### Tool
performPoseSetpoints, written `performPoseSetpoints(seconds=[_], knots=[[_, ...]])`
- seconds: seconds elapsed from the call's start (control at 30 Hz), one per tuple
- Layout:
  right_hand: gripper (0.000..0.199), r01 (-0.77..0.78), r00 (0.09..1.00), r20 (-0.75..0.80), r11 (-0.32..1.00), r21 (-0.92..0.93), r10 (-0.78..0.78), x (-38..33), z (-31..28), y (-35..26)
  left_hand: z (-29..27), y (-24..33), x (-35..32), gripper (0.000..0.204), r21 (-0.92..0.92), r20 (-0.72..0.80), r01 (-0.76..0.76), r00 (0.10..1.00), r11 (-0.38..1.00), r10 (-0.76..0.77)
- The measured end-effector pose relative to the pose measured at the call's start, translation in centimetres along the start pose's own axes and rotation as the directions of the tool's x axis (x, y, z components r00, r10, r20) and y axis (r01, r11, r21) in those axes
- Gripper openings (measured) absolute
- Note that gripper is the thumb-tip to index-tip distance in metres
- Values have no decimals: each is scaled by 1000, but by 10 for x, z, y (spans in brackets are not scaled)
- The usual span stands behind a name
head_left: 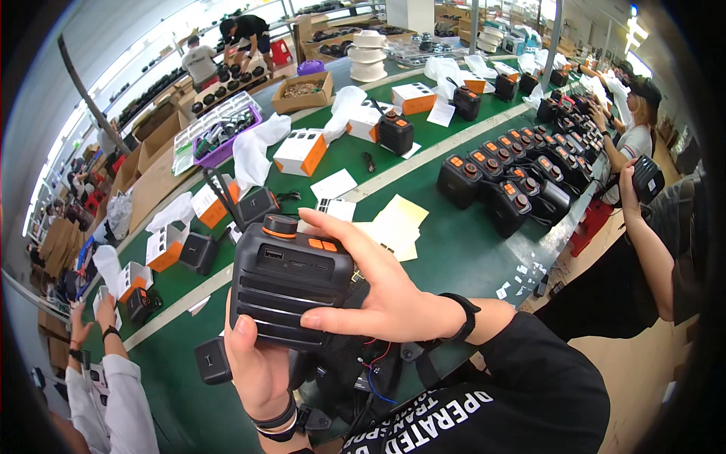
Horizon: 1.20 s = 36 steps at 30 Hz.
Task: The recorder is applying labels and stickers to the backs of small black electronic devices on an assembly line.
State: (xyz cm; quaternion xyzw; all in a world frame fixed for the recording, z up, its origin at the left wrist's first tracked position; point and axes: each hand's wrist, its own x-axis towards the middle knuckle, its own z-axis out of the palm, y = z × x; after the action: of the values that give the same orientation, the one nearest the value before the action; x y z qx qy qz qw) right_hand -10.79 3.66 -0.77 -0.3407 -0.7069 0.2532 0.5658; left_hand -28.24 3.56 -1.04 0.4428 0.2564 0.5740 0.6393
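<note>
Between my two hands is a black, box-shaped portable speaker [291, 280] with a ribbed face, an orange-ringed knob, two orange buttons and small ports. My left hand [257, 367] supports its lower left, thumb pressed on the lower edge. From the right, my right hand [389, 295] wraps around it, thumb across the ribs and fingers over the top and back. Beneath the speaker, partly hidden by my hands, lie dark parts with red and blue wires [374, 371]. A smaller black unit [214, 361] rests on the table left of my left hand.
Many similar black speakers [507, 208] stand grouped on the green table [302, 198] at right. Orange-and-white boxes [301, 151] with white wrapping line the far side. Yellow paper sheets [404, 219] lie beyond my hands. Co-workers' arms [113, 356] reach in at left and right.
</note>
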Motion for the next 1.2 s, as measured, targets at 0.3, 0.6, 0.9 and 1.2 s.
performPoseSetpoints(seconds=[0.3,0.6,0.9,1.2], knots=[[72,-343,939,-47,933,-104,340,61,-16,119,-7,21,-7,65,604,-6,-393,867,693,497],[66,-504,864,-407,524,-686,298,108,-4,262,-17,47,-26,75,636,-204,-505,619,583,758],[69,-381,895,-145,553,-741,422,143,72,267,-46,65,-35,82,722,-319,-507,360,471,877],[103,-734,610,-164,474,-486,775,146,88,310,-48,62,-38,64,375,-237,-802,403,466,884]])
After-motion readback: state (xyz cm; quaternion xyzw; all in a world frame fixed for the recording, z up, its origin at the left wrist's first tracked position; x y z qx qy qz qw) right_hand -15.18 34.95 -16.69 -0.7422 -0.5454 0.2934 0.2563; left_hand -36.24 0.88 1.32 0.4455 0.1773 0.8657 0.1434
